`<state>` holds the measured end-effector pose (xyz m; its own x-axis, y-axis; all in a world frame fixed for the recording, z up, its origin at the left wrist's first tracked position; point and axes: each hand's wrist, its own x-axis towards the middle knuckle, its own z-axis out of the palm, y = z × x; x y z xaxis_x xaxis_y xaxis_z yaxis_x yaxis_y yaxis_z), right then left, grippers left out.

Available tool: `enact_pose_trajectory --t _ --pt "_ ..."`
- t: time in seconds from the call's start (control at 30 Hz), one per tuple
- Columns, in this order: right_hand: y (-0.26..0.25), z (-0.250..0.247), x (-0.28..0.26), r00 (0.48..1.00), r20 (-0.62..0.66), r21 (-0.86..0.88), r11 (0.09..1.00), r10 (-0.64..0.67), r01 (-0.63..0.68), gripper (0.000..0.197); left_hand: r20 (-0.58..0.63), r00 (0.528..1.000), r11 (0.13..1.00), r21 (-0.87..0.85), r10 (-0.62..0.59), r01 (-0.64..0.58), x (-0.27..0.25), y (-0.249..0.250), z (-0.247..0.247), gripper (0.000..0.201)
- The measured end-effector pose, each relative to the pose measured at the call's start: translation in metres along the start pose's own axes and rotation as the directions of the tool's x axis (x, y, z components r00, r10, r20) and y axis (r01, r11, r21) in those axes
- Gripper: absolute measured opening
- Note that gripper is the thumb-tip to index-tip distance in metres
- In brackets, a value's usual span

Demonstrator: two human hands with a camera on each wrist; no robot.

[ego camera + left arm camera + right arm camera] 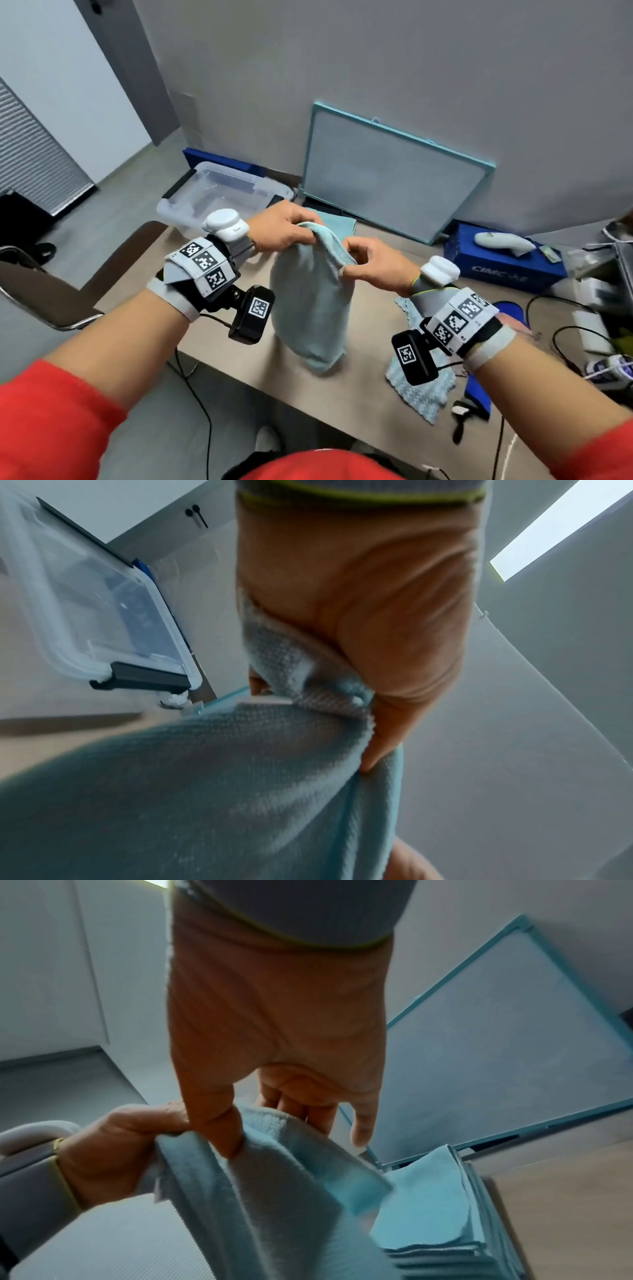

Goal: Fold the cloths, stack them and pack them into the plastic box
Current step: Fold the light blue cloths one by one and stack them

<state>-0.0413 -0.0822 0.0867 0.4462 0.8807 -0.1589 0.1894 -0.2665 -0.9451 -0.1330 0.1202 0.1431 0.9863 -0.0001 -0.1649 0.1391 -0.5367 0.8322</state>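
The person's left hand (284,228) and right hand (371,263) both pinch the top edge of a pale blue-grey cloth (310,308), which hangs in the air above the near middle of the wooden table (363,407), its lower end close to the tabletop. In the left wrist view the thumb (383,737) clamps the hem against curled fingers; in the right wrist view thumb and forefinger nip it while the other fingers hang loose.

To fold it well, the hands should probably slide apart to the two corners, draw the edge taut, then lay the cloth flat.

A stack of folded blue cloths (441,1213) lies at the far side before a teal-framed board (397,178). The clear plastic box (222,198) stands far left, open. A patterned cloth (424,387) waits near right, where cables and a blue carton (503,263) crowd the table.
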Motion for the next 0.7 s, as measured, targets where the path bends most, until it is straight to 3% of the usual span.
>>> enact_pose_trajectory --t 0.17,0.3,0.47,0.6,0.7 --pt "0.023 -0.010 -0.013 0.988 0.049 -0.109 0.984 0.148 -0.142 0.013 -0.095 0.995 1.000 0.023 -0.017 0.019 -0.018 -0.025 -0.031 0.011" --pt "0.036 -0.018 -0.019 0.972 -0.108 -0.089 0.972 0.207 -0.217 0.024 -0.191 0.979 0.998 0.008 -0.064 0.067 -0.028 -0.045 -0.047 0.012" --pt "0.049 -0.040 -0.019 0.945 -0.292 -0.142 0.971 0.144 -0.192 0.012 -0.301 0.938 0.983 0.017 -0.170 0.184 -0.039 -0.078 -0.056 0.019" --pt "0.048 -0.054 -0.024 0.862 -0.500 -0.156 0.970 0.086 -0.187 0.017 -0.379 0.901 0.958 0.101 -0.212 0.268 -0.047 -0.095 -0.058 0.011" --pt "0.048 -0.062 -0.029 0.776 -0.625 -0.085 0.981 0.083 -0.173 0.016 -0.437 0.873 0.963 0.049 -0.218 0.265 -0.052 -0.101 -0.060 0.013"
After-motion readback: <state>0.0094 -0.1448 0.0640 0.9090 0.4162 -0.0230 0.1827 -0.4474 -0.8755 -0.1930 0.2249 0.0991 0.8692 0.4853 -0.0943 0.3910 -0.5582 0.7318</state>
